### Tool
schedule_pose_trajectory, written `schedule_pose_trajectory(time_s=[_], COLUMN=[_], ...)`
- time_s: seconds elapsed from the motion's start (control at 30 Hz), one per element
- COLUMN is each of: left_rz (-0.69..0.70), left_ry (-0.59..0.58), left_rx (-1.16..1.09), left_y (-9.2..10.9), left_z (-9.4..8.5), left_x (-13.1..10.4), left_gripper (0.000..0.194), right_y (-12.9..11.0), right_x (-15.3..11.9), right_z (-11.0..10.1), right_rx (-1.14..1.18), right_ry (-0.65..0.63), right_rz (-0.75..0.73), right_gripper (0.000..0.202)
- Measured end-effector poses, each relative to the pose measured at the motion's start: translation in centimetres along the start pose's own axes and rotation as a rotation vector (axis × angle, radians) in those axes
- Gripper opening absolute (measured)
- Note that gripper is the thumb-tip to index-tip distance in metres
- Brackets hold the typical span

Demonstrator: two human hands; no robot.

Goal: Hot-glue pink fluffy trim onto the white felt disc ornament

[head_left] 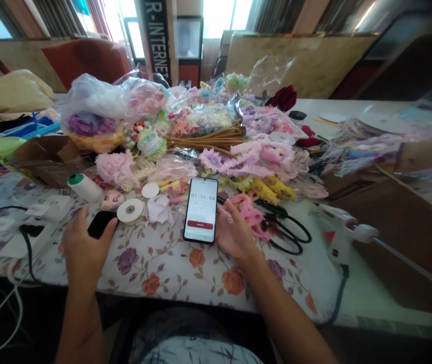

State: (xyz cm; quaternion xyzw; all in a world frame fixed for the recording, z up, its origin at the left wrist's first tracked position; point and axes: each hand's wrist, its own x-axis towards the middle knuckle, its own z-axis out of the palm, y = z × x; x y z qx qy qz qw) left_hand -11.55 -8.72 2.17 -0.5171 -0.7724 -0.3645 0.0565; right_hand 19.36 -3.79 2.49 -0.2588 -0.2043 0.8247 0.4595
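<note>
My right hand [234, 230] holds a smartphone [201, 210] by its right edge, the screen facing me. That lit screen reads 01:10:04 above a red button. At the left, my left hand [85, 247] is open, thumb and fingers spread around a dark phone [102, 224] lying on the flowered tablecloth [143, 268]. The thumb overlaps the dark phone's near edge; whether it presses on it I cannot tell. Close by are a white ribbon spool [130, 211], a small doll-like face [112, 199] and a white thread cone [85, 187].
Black-handled scissors [290, 235] and pink fuzzy strips [252, 212] lie right of my right hand. A glue gun [343, 232] with cord stands near a cardboard box [409, 227]. Power strip [30, 232] and cables are left. Bagged flowers and brown stems [208, 137] pile up behind.
</note>
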Motion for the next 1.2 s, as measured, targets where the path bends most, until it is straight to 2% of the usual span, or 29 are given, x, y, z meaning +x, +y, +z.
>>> schedule_pose_trajectory(time_s=[0.1, 0.17, 0.23, 0.4, 0.6, 0.77, 0.93, 1.2], left_rz=[-0.088, -0.128, -0.126, -0.102, -0.115, -0.159, -0.118, -0.120], left_ry=[-0.157, -0.242, -0.274, -0.248, -0.206, -0.248, -0.264, -0.266], left_rx=[0.272, 0.296, 0.304, 0.342, 0.367, 0.365, 0.367, 0.378], left_y=[-4.1, -5.4, -5.7, -4.8, -3.8, -1.4, 0.8, 1.7], left_z=[-0.8, -0.7, -0.5, 0.1, 0.0, 0.2, 1.3, 2.5], left_x=[-1.2, -1.7, -2.0, -1.8, -2.0, -2.0, -1.8, -1.1], left_gripper=[0.093, 0.096, 0.097, 0.092, 0.086, 0.084, 0.083, 0.081], right_y=[0.0, 0.0, -0.1, -0.1, -0.1, -0.1, -0.1, -0.1], right_x=[-0.1, -0.1, 0.0, 0.0, -0.2, -0.2, -0.3, -0.4], right_z=[0.1, 0.0, 0.0, -0.1, -0.1, -0.3, -0.2, -0.1], right_rx=[0.000, 0.002, 0.005, -0.004, -0.010, -0.026, -0.023, -0.037], right_ry=[0.002, 0.009, 0.018, 0.008, -0.019, -0.044, -0.063, -0.040], right_rz=[0.002, 0.003, 0.000, -0.004, -0.002, 0.013, -0.008, -0.007], right_gripper=[0.049, 0.049, 0.048, 0.049, 0.048, 0.050, 0.050, 0.047])
